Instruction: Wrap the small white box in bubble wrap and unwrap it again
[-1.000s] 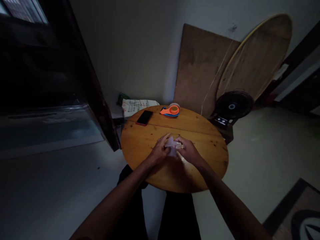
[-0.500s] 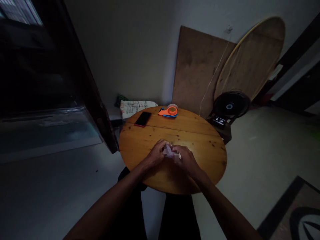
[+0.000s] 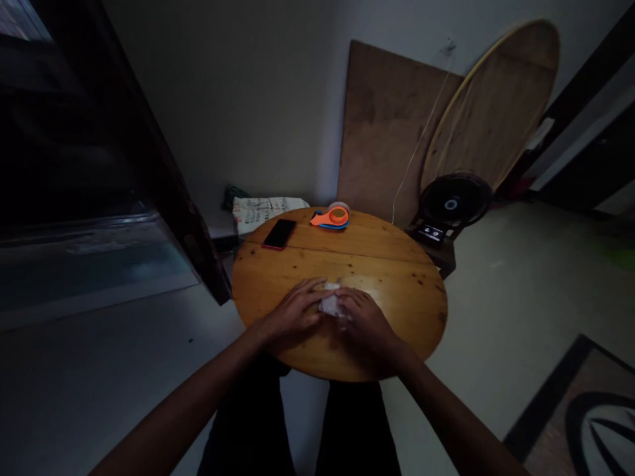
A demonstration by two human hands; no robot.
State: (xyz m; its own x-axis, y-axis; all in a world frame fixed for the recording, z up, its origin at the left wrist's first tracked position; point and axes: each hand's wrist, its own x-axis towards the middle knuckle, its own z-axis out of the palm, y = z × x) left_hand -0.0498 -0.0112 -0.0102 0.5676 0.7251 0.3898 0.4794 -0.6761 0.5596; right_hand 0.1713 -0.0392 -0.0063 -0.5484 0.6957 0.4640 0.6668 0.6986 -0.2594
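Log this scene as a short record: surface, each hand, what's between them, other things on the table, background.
Surface: round wooden table
Left hand: fingers at the pale item
Right hand: fingers over the item's right side
Between hands: pale item, identity unclear
Table, far left: dark-screened phone
Table, far edge: orange-and-blue tape dispenser
Background: brown board, leaning

Whitish plastic (image 3: 329, 306), org/blue tape disp. (image 3: 326, 219), blk/red phone (image 3: 279, 234)
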